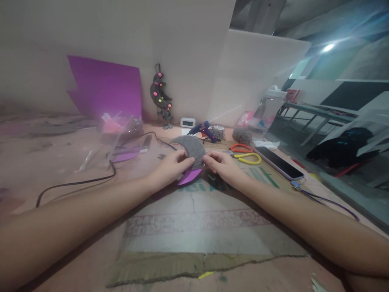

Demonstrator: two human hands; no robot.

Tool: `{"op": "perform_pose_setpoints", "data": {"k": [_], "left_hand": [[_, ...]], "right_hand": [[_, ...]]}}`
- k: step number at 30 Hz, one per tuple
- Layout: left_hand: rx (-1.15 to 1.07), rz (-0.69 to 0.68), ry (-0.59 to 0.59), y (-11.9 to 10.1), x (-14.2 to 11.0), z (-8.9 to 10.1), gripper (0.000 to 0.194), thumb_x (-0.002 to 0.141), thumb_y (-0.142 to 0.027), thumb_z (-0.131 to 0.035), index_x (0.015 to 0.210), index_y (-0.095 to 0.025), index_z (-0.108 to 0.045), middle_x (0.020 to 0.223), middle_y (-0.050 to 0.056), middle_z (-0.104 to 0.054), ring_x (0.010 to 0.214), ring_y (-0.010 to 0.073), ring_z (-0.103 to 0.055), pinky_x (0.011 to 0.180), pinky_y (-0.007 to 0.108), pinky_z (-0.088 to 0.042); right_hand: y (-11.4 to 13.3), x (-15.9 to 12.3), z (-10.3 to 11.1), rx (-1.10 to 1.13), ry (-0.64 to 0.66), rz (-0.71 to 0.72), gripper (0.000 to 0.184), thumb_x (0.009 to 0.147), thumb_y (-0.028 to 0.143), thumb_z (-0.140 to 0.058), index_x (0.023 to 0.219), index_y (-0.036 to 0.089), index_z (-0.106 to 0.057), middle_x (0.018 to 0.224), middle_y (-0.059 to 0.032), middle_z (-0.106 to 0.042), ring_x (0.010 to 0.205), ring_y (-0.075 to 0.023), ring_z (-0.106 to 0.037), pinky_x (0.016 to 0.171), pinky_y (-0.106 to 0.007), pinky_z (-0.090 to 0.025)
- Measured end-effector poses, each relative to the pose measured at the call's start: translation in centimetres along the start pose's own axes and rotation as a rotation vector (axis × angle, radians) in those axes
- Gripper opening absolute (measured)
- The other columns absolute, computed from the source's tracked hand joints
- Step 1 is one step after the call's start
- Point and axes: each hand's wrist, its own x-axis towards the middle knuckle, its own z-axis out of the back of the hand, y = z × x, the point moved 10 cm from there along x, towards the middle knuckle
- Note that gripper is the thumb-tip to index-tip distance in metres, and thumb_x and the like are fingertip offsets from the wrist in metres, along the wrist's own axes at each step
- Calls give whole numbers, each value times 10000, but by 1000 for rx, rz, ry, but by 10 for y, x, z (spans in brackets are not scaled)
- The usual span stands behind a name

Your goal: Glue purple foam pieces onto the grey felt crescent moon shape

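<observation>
My left hand (176,165) grips a crescent-shaped piece (192,147), with the thumb lying on its face. Grey yarn covers most of the crescent, while its lower tip (191,176) is bare purple card. At the crescent's right edge, the thumb and fingers of my right hand (219,164) are pinched together. Whatever lies between those fingertips is too small to make out. Both hands are above a cardboard sheet (194,239) with green and red printing.
Behind the hands are a glue gun (204,130), a white digital clock (187,122) and a grey yarn ball (242,136). Orange-handled pliers (241,148), a yellow handle (249,158) and a phone (278,163) lie right. A decorated moon (158,91) and purple sheet (109,87) stand against the wall.
</observation>
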Motion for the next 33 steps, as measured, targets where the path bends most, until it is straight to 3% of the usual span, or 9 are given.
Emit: {"op": "perform_pose_setpoints", "data": {"k": [3,8,15,17,21,28,33], "left_hand": [[16,27,54,2,-3,-6,266,831,-425,-545,714,-191,-495,613,-41,-486,537,108,-454,498,233,-342],[5,-1,-1,-5,-4,0,301,828,-475,-562,751,-192,-491,634,-42,-490,537,102,-443,513,229,-352],[-106,-102,-56,-12,-2,4,194,812,-333,-597,825,-196,-460,816,-12,-524,699,114,-523,639,242,-424],[-113,-107,-8,-14,-4,-2,193,797,-271,-596,940,-202,-486,898,3,-537,756,127,-541,661,249,-436],[7,-114,98,-20,-12,-12,401,781,-292,-626,1153,-219,-494,922,16,-544,753,142,-529,660,265,-430],[110,-161,132,-29,-16,-17,497,804,-334,-615,1254,-215,-440,803,-9,-517,692,145,-504,601,261,-396],[160,-187,112,-31,-16,-16,452,815,-275,-591,1238,-210,-447,942,22,-556,770,149,-535,680,273,-429]], "right_hand": [[0,1,1,-44,-12,4,379,803,531,-563,646,193,-494,503,65,-382,469,-79,-336,461,-221,-283],[-2,1,6,-58,-48,-11,388,809,543,-552,650,193,-501,515,58,-402,470,-85,-361,457,-223,-291],[-5,1,7,-53,-64,-34,356,822,510,-556,668,190,-530,530,49,-428,468,-85,-378,452,-222,-318],[-5,1,7,-52,-63,-36,355,826,506,-552,665,191,-524,528,50,-424,466,-86,-382,452,-222,-321],[-2,1,6,-72,-55,-9,367,825,507,-551,640,193,-506,519,50,-408,476,-89,-385,459,-223,-318],[-3,1,4,-74,-33,-13,364,828,507,-541,648,193,-505,500,55,-407,467,-89,-382,462,-226,-310],[-3,2,-1,-81,7,1,348,834,484,-538,659,184,-519,524,48,-437,477,-89,-399,469,-224,-315]]}}
